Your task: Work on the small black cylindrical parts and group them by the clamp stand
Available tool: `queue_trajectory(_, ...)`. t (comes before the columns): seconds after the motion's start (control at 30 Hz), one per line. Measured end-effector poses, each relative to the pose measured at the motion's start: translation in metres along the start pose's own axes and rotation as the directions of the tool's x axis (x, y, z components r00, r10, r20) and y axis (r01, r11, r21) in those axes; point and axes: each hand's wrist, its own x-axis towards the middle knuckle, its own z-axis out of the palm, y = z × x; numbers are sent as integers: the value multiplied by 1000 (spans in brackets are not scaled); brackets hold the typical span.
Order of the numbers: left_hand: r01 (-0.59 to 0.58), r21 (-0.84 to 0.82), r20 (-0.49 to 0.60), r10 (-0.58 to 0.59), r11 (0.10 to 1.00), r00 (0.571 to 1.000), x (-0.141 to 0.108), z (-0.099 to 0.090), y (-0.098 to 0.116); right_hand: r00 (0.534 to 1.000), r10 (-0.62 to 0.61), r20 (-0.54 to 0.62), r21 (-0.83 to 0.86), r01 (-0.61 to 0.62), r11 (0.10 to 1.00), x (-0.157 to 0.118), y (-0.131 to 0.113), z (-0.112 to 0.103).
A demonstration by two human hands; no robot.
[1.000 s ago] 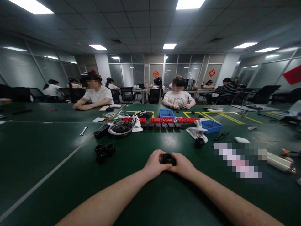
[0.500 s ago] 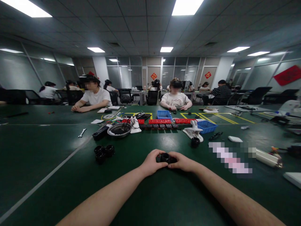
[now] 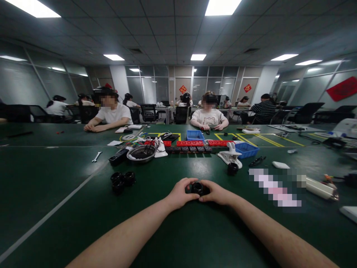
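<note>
My left hand (image 3: 182,193) is curled around the left side of a glossy black round part (image 3: 197,187) with a hole in its top. From the other side my right hand (image 3: 214,192) grips the same part, with its thumb in front. The two thumb tips almost meet before it, low over the green table (image 3: 195,230). Its lower side is partly hidden by my fingers. Several similar black round parts (image 3: 118,185) stand grouped to the left. One more black round part (image 3: 232,168) sits to the right, by a white clamp-like stand (image 3: 231,155).
Ahead lie a round metal dish (image 3: 141,153) with cables, red socket strips (image 3: 190,143) and a blue bin (image 3: 247,149). A wrench (image 3: 96,157) lies on the left. A cream cylinder (image 3: 320,188) is at right. Two people sit across the table.
The view has shifted slightly. My fingers have moved a little around the black round part, and its hole shows somewhat more clearly; both hands stay in place.
</note>
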Motion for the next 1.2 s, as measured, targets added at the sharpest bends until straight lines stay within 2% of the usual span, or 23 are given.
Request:
queue_trajectory(0.1,40,12,-22,-40,999,999,0,4,2,993,54,-106,-158,-71,985,2,2,6)
queue_trajectory(0.2,128,4,-120,-126,992,985,-1,12,3,972,82,-221,-335,-155,929,6,1,15)
queue_trajectory(0.33,155,33,-194,-146,987,970,-1,18,2,954,67,-293,-450,-199,871,8,-2,25)
queue_trajectory(0.4,128,37,-166,-120,991,979,-1,15,2,958,49,-284,-429,-173,887,7,-1,24)
queue_trajectory(0.47,91,24,-114,-88,996,990,-1,11,2,972,-5,-233,-341,-77,937,5,-1,19)
queue_trajectory(0.57,29,3,-39,-28,1000,999,0,4,2,995,-74,-67,-105,66,992,1,-4,5)
queue_trajectory(0.63,-2,-8,-1,2,1000,1000,-1,1,3,997,-61,50,31,59,998,-2,-7,-3)
queue_trajectory(0.7,-15,-11,19,15,1000,1000,-1,0,3,994,-30,103,93,21,995,-4,-9,-7)
queue_trajectory(0.87,-24,-1,29,24,1000,999,-2,-1,4,997,26,79,72,-31,997,-4,-4,-6)
queue_trajectory(1.2,-25,15,28,25,1000,999,-3,-1,6,997,23,74,41,-26,999,-2,1,-5)
